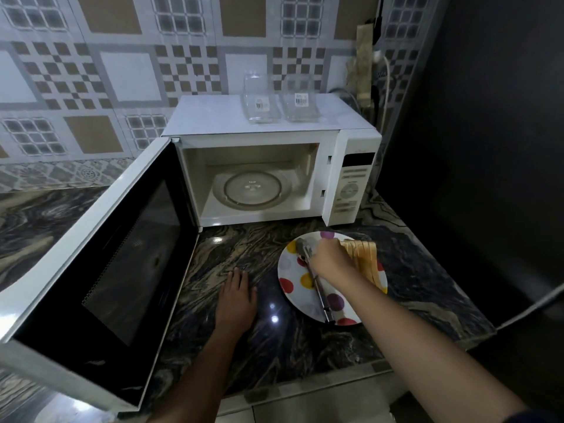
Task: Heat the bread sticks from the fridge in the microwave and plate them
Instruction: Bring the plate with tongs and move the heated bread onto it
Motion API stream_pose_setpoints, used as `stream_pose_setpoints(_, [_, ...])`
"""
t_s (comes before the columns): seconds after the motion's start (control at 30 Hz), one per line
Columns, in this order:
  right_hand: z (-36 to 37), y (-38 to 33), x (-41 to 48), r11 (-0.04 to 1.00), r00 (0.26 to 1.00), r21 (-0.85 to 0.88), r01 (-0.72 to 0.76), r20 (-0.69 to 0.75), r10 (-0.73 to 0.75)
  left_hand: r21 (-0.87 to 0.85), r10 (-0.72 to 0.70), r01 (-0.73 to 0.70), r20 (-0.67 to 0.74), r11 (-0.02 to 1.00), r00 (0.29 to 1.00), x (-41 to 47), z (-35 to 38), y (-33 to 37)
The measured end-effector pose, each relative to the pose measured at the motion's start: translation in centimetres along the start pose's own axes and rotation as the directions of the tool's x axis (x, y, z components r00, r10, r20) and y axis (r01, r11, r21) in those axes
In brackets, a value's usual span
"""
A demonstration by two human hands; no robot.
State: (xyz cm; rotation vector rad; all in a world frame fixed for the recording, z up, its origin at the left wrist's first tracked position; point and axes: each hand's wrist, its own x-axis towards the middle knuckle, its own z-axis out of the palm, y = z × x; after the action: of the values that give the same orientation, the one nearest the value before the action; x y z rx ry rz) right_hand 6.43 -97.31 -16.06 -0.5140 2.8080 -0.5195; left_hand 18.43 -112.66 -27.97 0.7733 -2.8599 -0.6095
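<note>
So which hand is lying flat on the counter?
The left hand, flat on the dark counter, holding nothing. The right hand is up over the spotted plate, at the bread sticks and tongs.

Bare forearms, left hand (pixel 237 296), right hand (pixel 331 260); dark sleeve (pixel 538 418) at right elbow.

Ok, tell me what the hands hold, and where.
Left hand: nothing, flat on the counter. Right hand seems to grip the bread sticks by their far end, over the plate.
</note>
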Motion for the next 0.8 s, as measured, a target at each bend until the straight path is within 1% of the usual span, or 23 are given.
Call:
stream_pose_setpoints(0.1, [-2.4, 1.0, 0.8, 0.987, 0.991, 0.144, 0.069, -0.125, -0.051, -0.009, -0.016, 0.017, 0.039, 1.0, 0.999, 0.3, -0.3, -0.1])
stream_pose_setpoints(0.17, [-3.6, 2.2, 1.4, 0.963, 0.977, 0.255, 0.084, -0.21, -0.03, -0.003, -0.029, 0.029, 0.054, 1.0, 0.998, 0.3, -0.5, 0.2])
stream_pose_setpoints(0.23, [-4.8, 3.5, 2.1, 0.938, 0.96, 0.332, 0.094, -0.281, 0.004, 0.0, -0.055, 0.055, 0.05, 0.998, 0.997, 0.5, -0.7, 0.7])
stream_pose_setpoints(0.3, [-5.6, 5.2, 2.8, 0.924, 0.942, 0.369, 0.096, -0.335, 0.036, -0.024, -0.092, 0.093, 0.028, 0.995, 0.995, 0.8, -0.7, 1.2])
stream_pose_setpoints(0.43, [-6.2, 9.4, 3.5, 0.889, 0.894, 0.458, 0.011, -0.404, 0.197, -0.119, -0.208, 0.203, -0.028, 0.972, 0.978, 1.4, -0.3, 2.8])
stream_pose_setpoints(0.53, [-5.7, 12.7, 3.6, 0.86, 0.886, 0.506, -0.066, -0.367, 0.284, -0.235, -0.277, 0.248, -0.099, 0.94, 0.956, 1.4, 0.3, 4.3])
stream_pose_setpoints(0.63, [-4.4, 16.0, 4.2, 0.847, 0.896, 0.508, -0.155, -0.289, 0.337, -0.435, -0.294, 0.219, -0.114, 0.873, 0.949, 1.4, 1.1, 5.9])
stream_pose_setpoints(0.7, [-3.4, 17.4, 4.5, 0.856, 0.906, 0.479, -0.194, -0.249, 0.344, -0.547, -0.288, 0.161, -0.154, 0.821, 0.945, 1.2, 1.5, 7.6])
stream_pose_setpoints(0.77, [-2.2, 18.1, 4.7, 0.859, 0.92, 0.469, -0.208, -0.204, 0.335, -0.582, -0.315, 0.149, -0.196, 0.8, 0.929, 0.8, 1.9, 9.2])
stream_pose_setpoints(0.8, [-1.7, 18.2, 4.8, 0.858, 0.932, 0.469, -0.21, -0.17, 0.321, -0.591, -0.351, 0.164, -0.216, 0.79, 0.911, 0.7, 2.0, 9.9])
